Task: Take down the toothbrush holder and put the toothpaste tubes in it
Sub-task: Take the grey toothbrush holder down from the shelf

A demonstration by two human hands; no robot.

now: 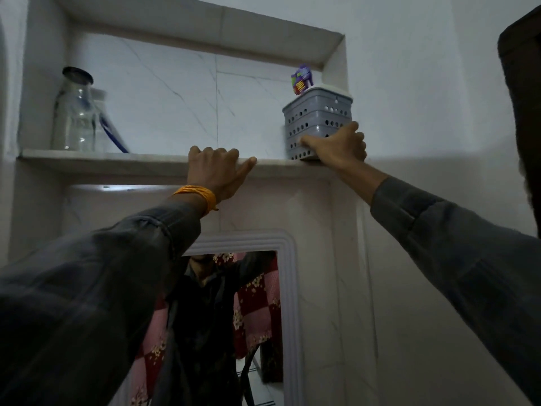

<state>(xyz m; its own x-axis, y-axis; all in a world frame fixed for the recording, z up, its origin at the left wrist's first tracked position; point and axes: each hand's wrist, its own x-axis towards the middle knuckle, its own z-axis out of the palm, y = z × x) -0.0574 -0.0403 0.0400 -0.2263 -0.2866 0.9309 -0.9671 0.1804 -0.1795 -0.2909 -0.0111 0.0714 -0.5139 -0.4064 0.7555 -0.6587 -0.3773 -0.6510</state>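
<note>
The toothbrush holder [315, 117] is a grey plastic basket with round holes, standing at the right end of a high wall-niche shelf [117, 159]. A purple and multicoloured item [301, 80] pokes out of its top. My right hand [339, 146] reaches up and grips the holder's lower right corner, thumb across its front. My left hand [216, 168] rests on the shelf's front edge, fingers curled over the ledge, holding nothing else. No toothpaste tubes are in view.
A clear glass jar [76, 112] with a dark rim stands at the shelf's left end, with a blue-handled item [112, 136] leaning behind it. A white-framed mirror [234, 317] hangs below the shelf. A dark object [524, 98] is at the right edge.
</note>
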